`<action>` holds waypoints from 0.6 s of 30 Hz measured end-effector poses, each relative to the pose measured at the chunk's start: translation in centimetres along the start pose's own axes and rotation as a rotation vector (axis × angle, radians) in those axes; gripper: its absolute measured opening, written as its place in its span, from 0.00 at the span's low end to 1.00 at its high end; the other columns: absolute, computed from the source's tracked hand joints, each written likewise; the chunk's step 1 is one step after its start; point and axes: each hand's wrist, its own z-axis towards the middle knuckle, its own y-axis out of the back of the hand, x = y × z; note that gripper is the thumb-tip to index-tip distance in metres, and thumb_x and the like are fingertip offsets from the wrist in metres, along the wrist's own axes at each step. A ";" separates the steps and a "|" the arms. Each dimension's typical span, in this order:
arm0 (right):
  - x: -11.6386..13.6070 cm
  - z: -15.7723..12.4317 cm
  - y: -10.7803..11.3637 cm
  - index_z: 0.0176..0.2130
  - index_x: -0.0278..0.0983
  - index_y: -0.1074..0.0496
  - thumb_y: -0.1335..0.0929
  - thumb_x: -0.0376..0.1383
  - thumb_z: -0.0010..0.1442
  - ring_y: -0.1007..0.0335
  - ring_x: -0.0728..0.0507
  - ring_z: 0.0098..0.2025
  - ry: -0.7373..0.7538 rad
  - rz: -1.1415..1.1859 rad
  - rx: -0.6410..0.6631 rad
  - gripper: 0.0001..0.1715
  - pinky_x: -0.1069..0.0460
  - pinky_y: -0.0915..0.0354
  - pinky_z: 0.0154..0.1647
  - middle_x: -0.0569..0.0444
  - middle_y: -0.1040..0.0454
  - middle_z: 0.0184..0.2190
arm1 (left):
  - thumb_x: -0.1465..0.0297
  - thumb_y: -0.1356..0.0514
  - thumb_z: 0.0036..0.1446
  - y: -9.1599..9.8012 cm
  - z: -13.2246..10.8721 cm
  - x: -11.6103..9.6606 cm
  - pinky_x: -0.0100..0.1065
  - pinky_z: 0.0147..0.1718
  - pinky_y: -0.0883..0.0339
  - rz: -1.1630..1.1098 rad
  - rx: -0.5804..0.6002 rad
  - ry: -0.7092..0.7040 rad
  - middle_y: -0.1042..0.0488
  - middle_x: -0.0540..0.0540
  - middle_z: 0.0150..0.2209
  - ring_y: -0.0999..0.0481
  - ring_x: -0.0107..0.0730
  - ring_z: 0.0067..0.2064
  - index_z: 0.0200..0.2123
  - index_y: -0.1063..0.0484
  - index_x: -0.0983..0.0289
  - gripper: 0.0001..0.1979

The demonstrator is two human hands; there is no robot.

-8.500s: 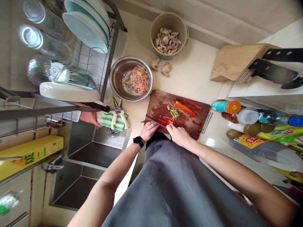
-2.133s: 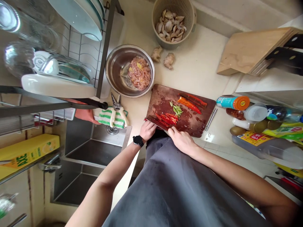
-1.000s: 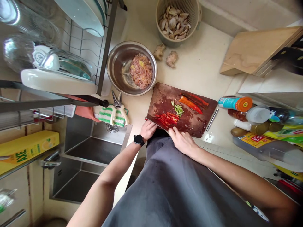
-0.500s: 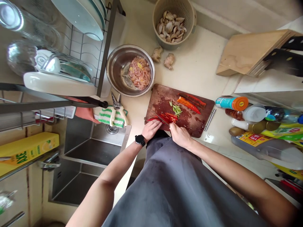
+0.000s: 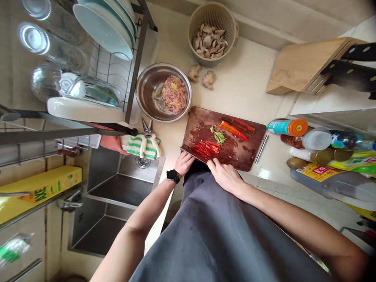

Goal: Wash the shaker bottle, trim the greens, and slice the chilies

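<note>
My right hand (image 5: 225, 175) is closed round the handle of a knife, at the near edge of a dark brown cutting board (image 5: 199, 121). The knife's blade (image 5: 194, 154) lies along that edge, pointing left. Beside it is my left hand (image 5: 184, 163), its fingers stretched towards the blade and partly hidden; a black watch (image 5: 173, 176) is on that wrist. Just beyond the blade lies a pile of red chilli strips (image 5: 207, 148). Thin green strips (image 5: 219, 137) are behind the pile. Larger pieces of red chilli (image 5: 234, 130) rest at the board's far right.
A steel bowl (image 5: 142, 88) of sliced raw meat stands behind left. Ginger (image 5: 208, 80) and a colander (image 5: 192, 51) of garlic cloves are farther back. Kitchen shears (image 5: 149, 141) lie on a striped cloth by the sink (image 5: 117, 190). Bottles and a knife block (image 5: 302, 64) stand right.
The knife has moved from across the chilli strips to the board's near edge. My left hand has drawn back off the chilli to that edge. The view has shifted slightly.
</note>
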 end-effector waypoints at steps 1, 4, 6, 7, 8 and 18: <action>0.0 0.0 0.1 0.60 0.34 0.40 0.48 0.27 0.71 0.21 0.40 0.43 0.001 0.003 0.007 0.22 0.52 0.32 0.36 0.38 0.28 0.50 | 0.71 0.46 0.70 0.0 0.0 0.0 0.42 0.43 0.27 -0.011 -0.005 -0.001 0.20 0.59 0.39 0.24 0.40 0.44 0.43 0.22 0.63 0.11; 0.2 0.2 0.2 0.57 0.35 0.38 0.48 0.27 0.71 0.21 0.40 0.43 -0.003 0.019 0.019 0.21 0.52 0.32 0.37 0.39 0.27 0.48 | 0.72 0.45 0.70 0.0 -0.2 0.2 0.41 0.42 0.27 -0.032 -0.022 -0.015 0.21 0.59 0.38 0.23 0.39 0.44 0.42 0.22 0.63 0.10; 0.3 0.7 0.3 0.55 0.35 0.38 0.49 0.28 0.72 0.20 0.40 0.42 -0.012 0.019 0.020 0.20 0.52 0.32 0.36 0.40 0.27 0.47 | 0.71 0.45 0.70 -0.1 -0.2 0.5 0.40 0.41 0.27 -0.027 -0.023 -0.030 0.21 0.59 0.37 0.23 0.39 0.43 0.42 0.22 0.63 0.10; 0.4 1.1 0.3 0.55 0.35 0.38 0.49 0.28 0.72 0.20 0.40 0.41 -0.011 0.015 0.022 0.20 0.52 0.32 0.35 0.40 0.27 0.47 | 0.71 0.45 0.70 -0.1 -0.3 0.6 0.40 0.41 0.26 -0.021 -0.019 -0.039 0.21 0.59 0.37 0.23 0.39 0.43 0.42 0.22 0.63 0.11; 0.4 1.5 0.3 0.55 0.35 0.38 0.50 0.28 0.72 0.20 0.40 0.40 -0.007 0.010 0.025 0.20 0.52 0.32 0.34 0.41 0.27 0.47 | 0.71 0.46 0.71 -0.1 -0.3 0.7 0.40 0.40 0.26 -0.015 -0.012 -0.043 0.20 0.59 0.37 0.23 0.39 0.42 0.42 0.22 0.63 0.11; -0.8 2.1 -0.8 0.59 0.34 0.39 0.48 0.28 0.71 0.20 0.39 0.41 0.005 0.025 -0.026 0.22 0.49 0.32 0.36 0.39 0.28 0.53 | 0.72 0.47 0.71 -0.5 -0.4 0.6 0.44 0.48 0.26 -0.039 -0.034 -0.017 0.20 0.61 0.47 0.23 0.41 0.51 0.55 0.25 0.62 0.14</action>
